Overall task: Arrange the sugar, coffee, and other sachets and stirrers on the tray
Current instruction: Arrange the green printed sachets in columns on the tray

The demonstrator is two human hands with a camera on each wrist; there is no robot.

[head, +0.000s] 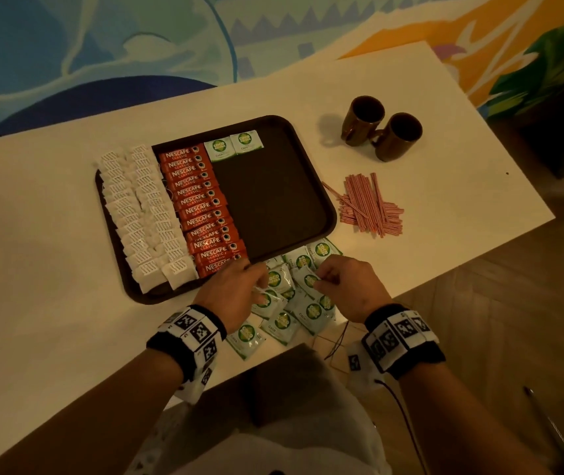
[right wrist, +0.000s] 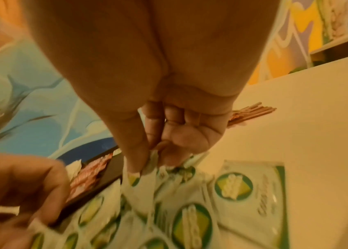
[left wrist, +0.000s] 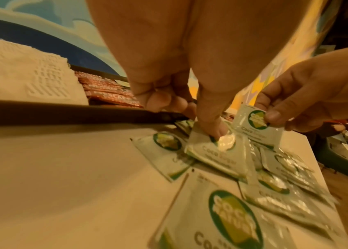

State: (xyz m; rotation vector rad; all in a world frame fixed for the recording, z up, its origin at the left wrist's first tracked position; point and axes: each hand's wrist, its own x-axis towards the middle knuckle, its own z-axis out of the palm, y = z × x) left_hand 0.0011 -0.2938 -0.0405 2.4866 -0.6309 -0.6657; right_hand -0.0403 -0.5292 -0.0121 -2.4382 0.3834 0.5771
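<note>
The dark brown tray [head: 273, 200] carries two rows of white tea bags [head: 143, 214], a column of red Nescafe sachets [head: 205, 210] and two green-and-white coco sugar sachets [head: 234, 145] at its far edge. A loose pile of coco sugar sachets [head: 290, 310] lies on the table by the tray's near right corner. My left hand [head: 261, 286] pinches one sachet [left wrist: 217, 151] at the top of the pile. Beside it, my right hand [head: 321, 281] pinches another sachet [left wrist: 256, 124] and holds it upright just above the pile. The red-striped stirrers [head: 369, 204] lie heaped on the table right of the tray.
Two brown mugs [head: 364, 120] [head: 398, 135] stand at the back right of the white table [head: 51, 269]. The right half of the tray floor is bare. The pile sits close to the table's front edge, with wooden floor [head: 496, 303] beyond.
</note>
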